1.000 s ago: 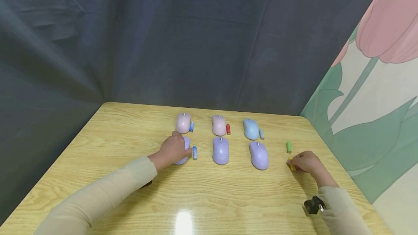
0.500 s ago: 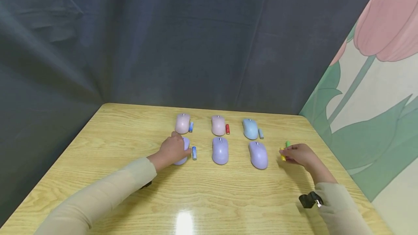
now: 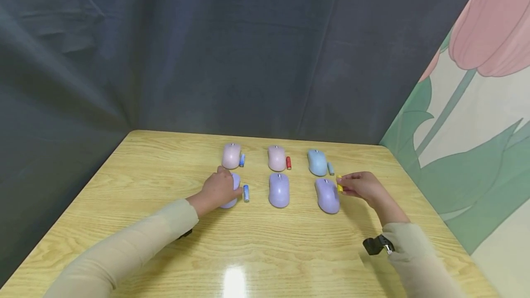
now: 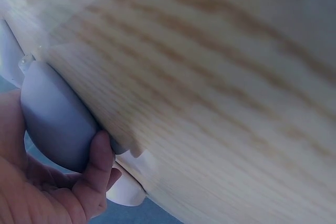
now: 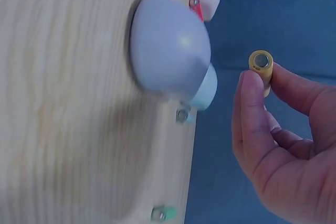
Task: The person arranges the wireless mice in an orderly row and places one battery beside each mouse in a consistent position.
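My left hand (image 3: 218, 189) grips the front-left purple computer mouse (image 3: 236, 183) by its sides, partly covering it on the table; the left wrist view shows fingers around this mouse (image 4: 58, 114). A blue battery (image 3: 246, 193) lies just right of that hand. My right hand (image 3: 364, 187) pinches a yellow battery (image 3: 340, 184) between thumb and fingers, near the right side of the front-right purple mouse (image 3: 327, 196). In the right wrist view the yellow battery (image 5: 261, 66) is held with one end toward the camera.
Another purple mouse (image 3: 279, 191) sits mid-row. Behind are two pinkish mice (image 3: 231, 156) and a light-blue mouse (image 3: 317, 163), with a blue battery (image 3: 242, 160), red battery (image 3: 288, 163) and grey-blue battery (image 3: 331, 169) beside them. A green battery (image 5: 164, 213) shows in the right wrist view.
My right hand has lifted the yellow battery and carried it left and away from me, to beside the front-right purple mouse. My left hand stays on its mouse.
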### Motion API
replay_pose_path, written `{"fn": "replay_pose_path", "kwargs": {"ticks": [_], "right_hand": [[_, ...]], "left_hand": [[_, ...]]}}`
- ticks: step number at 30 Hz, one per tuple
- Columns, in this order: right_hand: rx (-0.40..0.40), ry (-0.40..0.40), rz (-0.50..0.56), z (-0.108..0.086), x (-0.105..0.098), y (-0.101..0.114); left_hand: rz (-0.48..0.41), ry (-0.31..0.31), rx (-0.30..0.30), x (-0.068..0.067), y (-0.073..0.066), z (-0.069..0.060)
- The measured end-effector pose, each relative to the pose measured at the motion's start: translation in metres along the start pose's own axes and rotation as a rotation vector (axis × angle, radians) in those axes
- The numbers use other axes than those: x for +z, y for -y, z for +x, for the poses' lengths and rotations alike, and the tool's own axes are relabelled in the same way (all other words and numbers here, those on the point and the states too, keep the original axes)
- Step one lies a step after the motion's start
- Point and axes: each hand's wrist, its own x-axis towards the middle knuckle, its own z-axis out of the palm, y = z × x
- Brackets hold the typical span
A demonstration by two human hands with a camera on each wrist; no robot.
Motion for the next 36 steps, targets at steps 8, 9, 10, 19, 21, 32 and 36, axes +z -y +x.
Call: {"fn": "replay_pose_path", "kwargs": {"ticks": [8,9,10,19,21,32,36], "right_hand": [[-0.017,0.007,-0.022,0.006,0.021,0.014],[-0.02,0.006,-0.035,0.007,0.023,0.014],[-0.023,0.006,-0.052,0.008,0.025,0.015],[-0.034,-0.014,-0.18,0.016,0.057,0.02],[-0.024,-0.021,-0.191,0.019,0.065,0.02],[-0.019,-0.019,-0.317,0.032,0.094,0.017],[-0.035,-0.007,-0.347,0.034,0.101,0.017]], "left_hand": [[0.007,0.007,-0.002,-0.001,-0.001,0.0],[0.007,0.008,-0.002,0.0,-0.001,0.0],[0.01,0.01,-0.001,0.0,-0.001,0.0],[0.035,-0.032,0.033,0.003,0.001,0.0],[0.026,-0.04,0.034,0.002,0.0,-0.001],[0.025,-0.01,0.004,0.001,0.0,-0.001],[0.048,-0.008,0.011,0.001,0.0,-0.001]]}}
